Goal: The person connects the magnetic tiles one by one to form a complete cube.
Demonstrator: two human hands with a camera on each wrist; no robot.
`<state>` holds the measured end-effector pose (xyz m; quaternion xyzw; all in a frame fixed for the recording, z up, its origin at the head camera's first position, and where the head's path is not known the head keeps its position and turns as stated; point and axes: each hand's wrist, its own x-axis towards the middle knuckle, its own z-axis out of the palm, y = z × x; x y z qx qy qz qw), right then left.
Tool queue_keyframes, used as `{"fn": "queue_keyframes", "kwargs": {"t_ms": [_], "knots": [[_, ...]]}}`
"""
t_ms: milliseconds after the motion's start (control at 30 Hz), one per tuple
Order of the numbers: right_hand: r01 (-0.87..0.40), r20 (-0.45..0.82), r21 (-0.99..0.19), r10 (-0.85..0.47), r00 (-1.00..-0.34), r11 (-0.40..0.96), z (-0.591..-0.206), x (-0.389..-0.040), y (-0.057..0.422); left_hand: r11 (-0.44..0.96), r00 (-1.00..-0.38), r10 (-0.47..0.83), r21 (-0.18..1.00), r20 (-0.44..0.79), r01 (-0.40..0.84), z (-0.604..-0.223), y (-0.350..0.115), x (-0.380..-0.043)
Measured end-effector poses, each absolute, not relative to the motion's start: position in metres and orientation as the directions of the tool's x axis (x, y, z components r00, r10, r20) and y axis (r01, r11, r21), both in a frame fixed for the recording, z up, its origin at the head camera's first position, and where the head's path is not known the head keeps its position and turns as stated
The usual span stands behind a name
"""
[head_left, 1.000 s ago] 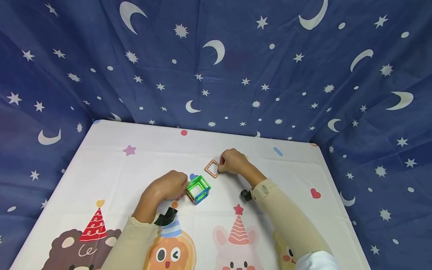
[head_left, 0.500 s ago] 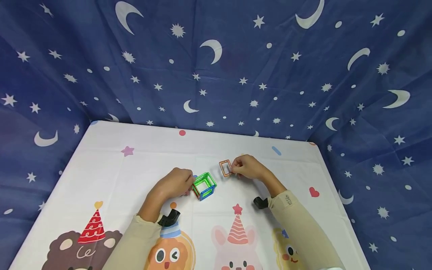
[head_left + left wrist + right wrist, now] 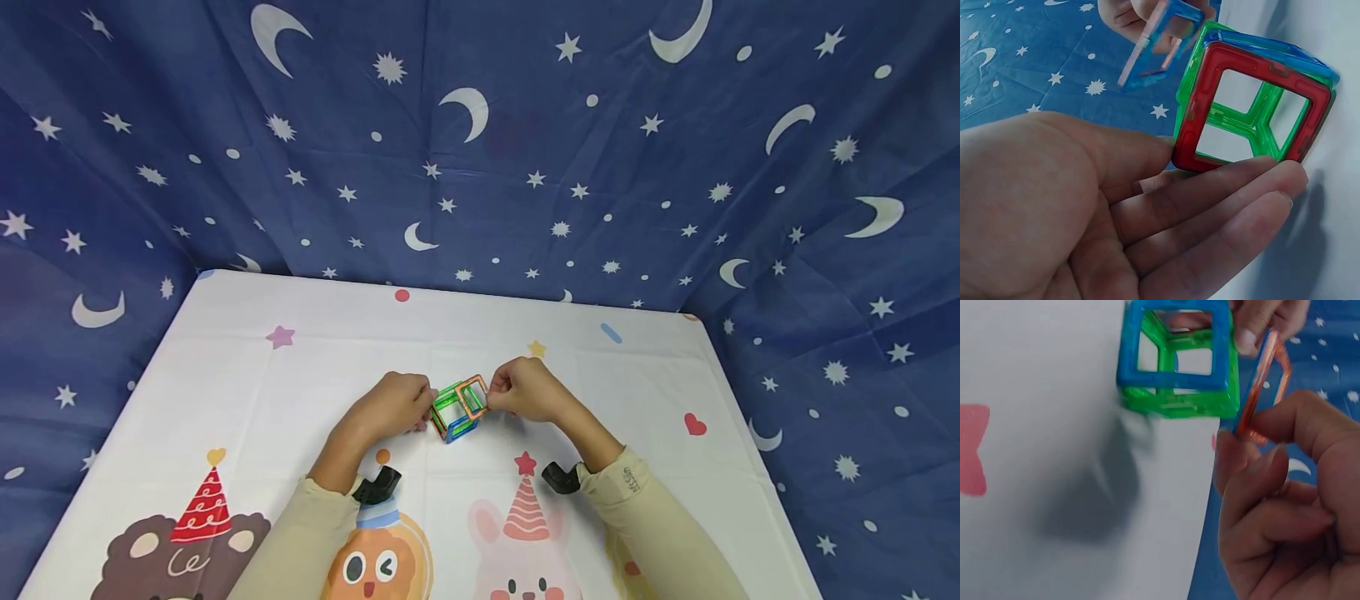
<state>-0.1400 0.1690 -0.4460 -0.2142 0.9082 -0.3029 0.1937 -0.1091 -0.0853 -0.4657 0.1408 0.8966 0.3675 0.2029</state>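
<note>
Near the middle of the table, my left hand (image 3: 395, 406) holds an open cube of magnetic tiles (image 3: 442, 417) from its left side. In the left wrist view, its thumb and fingers are at the edges of the cube's red tile (image 3: 1196, 125). Green and blue tiles make up the other visible sides. My right hand (image 3: 531, 390) pinches a square orange magnetic tile (image 3: 459, 398) between thumb and index finger. In the right wrist view, that orange tile (image 3: 1259, 387) stands tilted just beside the cube (image 3: 1175, 381), with blue along one side. Whether they touch is unclear.
A white cloth (image 3: 345, 333) printed with party animals, stars and hearts covers the table. Dark blue curtains (image 3: 510, 150) with moons and stars rise behind and at both sides. A black wrist camera (image 3: 377, 485) sits on each sleeve.
The right hand has raised the orange tile off the table, drawn it right, then brought it left over the cube. My left hand and the cube have shifted slightly right.
</note>
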Motion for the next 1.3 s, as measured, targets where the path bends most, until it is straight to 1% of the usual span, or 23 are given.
{"fn": "queue_keyframes", "kwargs": {"t_ms": [67,167,433,667,900,967,1133,1300], "knots": [[-0.304,-0.199,-0.591,-0.5,-0.843,0.747,-0.446,-0.138,0.163,0.689,-0.876,0.402,0.718,-0.266,0.098,-0.466,-0.086,-0.109],[-0.319,-0.191,-0.546,-0.485,-0.853,0.775,-0.445,-0.136,0.156,0.685,-0.874,0.403,0.722,-0.269,0.093,-0.466,-0.086,-0.109],[-0.357,-0.215,-0.415,-0.472,-0.855,0.837,-0.439,-0.136,0.138,0.669,-0.867,0.411,0.739,-0.281,0.078,-0.467,-0.088,-0.11],[-0.341,-0.25,-0.326,-0.429,-0.868,0.882,-0.433,-0.136,0.131,0.648,-0.85,0.415,0.761,-0.324,0.027,-0.466,-0.09,-0.111],[-0.368,-0.202,-0.304,-0.437,-0.877,0.879,-0.431,-0.133,0.13,0.614,-0.823,0.423,0.788,-0.38,-0.049,-0.466,-0.093,-0.113],[-0.381,-0.182,-0.297,-0.444,-0.877,0.875,-0.431,-0.132,0.13,0.601,-0.814,0.444,0.799,-0.374,-0.039,-0.466,-0.096,-0.113],[-0.388,-0.158,-0.304,-0.447,-0.88,0.87,-0.433,-0.13,0.131,0.583,-0.795,0.507,0.812,-0.334,0.031,-0.466,-0.1,-0.114],[-0.375,-0.128,-0.354,-0.441,-0.888,0.857,-0.438,-0.129,0.133,0.61,-0.807,0.483,0.792,-0.34,0.031,-0.465,-0.097,-0.113]]}}
